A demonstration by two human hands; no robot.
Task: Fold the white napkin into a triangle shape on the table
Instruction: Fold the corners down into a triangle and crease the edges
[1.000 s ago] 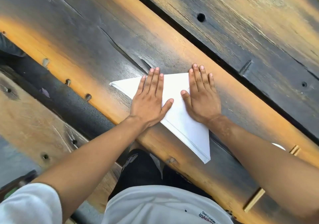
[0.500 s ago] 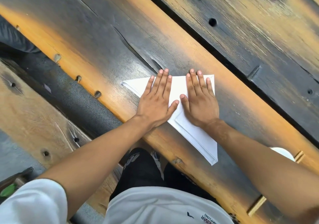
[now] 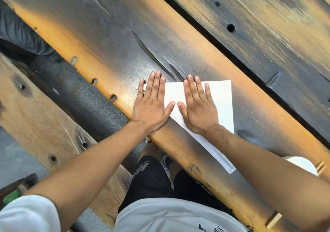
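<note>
Dark weathered plank table (image 3: 110,40), and the napkin (image 3: 221,105) is already laid as a triangle along its near edge. Left hand (image 3: 151,105) and right hand (image 3: 198,110) are pressed flat, open, on top; the long fold runs toward the right forearm, so that tail looks closest to the right hand for smoothing.

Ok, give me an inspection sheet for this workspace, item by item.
Surface: wooden plank table, dark-stained with orange streaks, cracks and holes.
Job's things: white napkin folded into a triangle, lying flat, one point at the near table edge.
Clutter: white round object at right, partly hidden by the forearm.
Grippers: left hand and right hand flat, fingers spread, pressing the napkin.
Cables: nothing seen.
Surroundings: wooden bench below left; person's black shorts.
</note>
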